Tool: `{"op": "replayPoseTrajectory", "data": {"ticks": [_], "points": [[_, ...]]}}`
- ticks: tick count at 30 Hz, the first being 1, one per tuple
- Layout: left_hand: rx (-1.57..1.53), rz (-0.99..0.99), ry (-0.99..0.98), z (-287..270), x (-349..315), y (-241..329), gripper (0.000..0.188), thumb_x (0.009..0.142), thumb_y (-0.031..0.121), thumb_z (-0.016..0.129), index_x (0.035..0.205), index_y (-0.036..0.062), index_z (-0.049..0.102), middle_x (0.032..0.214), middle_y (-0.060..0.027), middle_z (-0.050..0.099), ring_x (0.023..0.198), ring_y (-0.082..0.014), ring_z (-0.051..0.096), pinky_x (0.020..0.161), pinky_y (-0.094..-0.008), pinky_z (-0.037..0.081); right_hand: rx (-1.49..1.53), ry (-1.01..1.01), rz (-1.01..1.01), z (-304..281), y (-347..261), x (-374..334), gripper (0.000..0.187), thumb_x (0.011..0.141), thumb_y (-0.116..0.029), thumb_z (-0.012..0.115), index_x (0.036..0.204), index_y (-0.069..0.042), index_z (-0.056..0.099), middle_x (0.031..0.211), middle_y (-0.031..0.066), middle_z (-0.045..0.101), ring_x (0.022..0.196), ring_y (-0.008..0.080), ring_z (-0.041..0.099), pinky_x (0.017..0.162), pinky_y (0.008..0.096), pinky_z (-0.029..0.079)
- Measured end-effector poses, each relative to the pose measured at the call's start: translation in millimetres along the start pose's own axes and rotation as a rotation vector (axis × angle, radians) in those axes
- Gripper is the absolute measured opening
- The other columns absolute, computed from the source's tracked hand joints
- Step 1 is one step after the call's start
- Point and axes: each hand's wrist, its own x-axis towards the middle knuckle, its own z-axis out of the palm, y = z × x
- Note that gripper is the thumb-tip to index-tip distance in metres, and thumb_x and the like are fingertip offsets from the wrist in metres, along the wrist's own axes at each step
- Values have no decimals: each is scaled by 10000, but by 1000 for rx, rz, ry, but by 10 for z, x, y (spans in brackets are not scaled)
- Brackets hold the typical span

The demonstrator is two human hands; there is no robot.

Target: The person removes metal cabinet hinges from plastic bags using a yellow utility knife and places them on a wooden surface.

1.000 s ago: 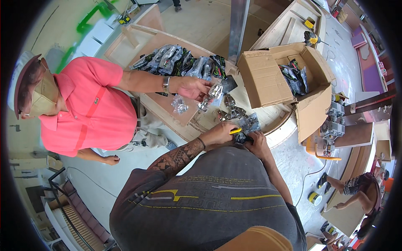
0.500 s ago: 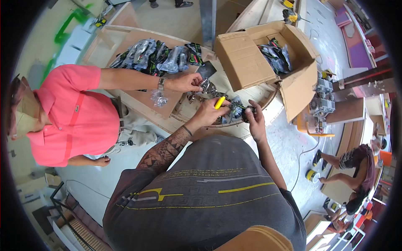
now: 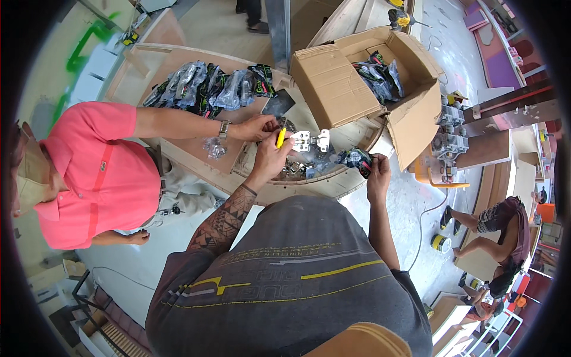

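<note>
My left hand (image 3: 272, 159) is closed around a slim yellow tool (image 3: 281, 138) that looks like a cutter; its blade does not show clearly. Shiny metal cabinet hinges (image 3: 310, 141) stick out to the right from the same fingers. My right hand (image 3: 379, 177) pinches the edge of a black and clear plastic packet (image 3: 355, 159). Both hands are above a curved wooden piece (image 3: 333, 185), whose hollow holds loose metal hinges (image 3: 292, 171) and clear plastic. A co-worker's hand (image 3: 257, 127) reaches in beside my left hand; what its fingers touch is partly hidden.
Several packets (image 3: 205, 89) lie in a row on the wooden board at the far left. An open cardboard box (image 3: 333, 83) with more packets stands at the far right. A person in a pink shirt (image 3: 101, 172) stands at my left. A grey machine (image 3: 446, 146) sits beyond the box.
My hands have moved apart, the left one leftward with the hinges now out in view, the right one rightward with the packet. The whole view has shifted slightly.
</note>
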Motion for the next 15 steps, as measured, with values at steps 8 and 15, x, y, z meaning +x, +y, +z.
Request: {"op": "replayPoseTrajectory", "data": {"ticks": [8, 15], "points": [[178, 160, 102, 207, 85, -269, 349, 1015, 129, 667, 1319, -16, 574, 960, -167, 747, 774, -212, 778, 661, -341, 605, 796, -324, 324, 109, -268, -161, 148, 1157, -248, 444, 1200, -173, 565, 1135, 32, 692, 994, 177, 689, 862, 405, 601], [399, -143, -130, 9, -103, -208, 340, 983, 178, 713, 1237, -19, 603, 749, -95, 710, 652, -187, 706, 616, -360, 560, 964, -370, 290, 109, -391, -153, 101, 1127, -185, 509, 1185, -143, 581, 1161, 69, 701, 1067, 208, 675, 927, 404, 555]]}}
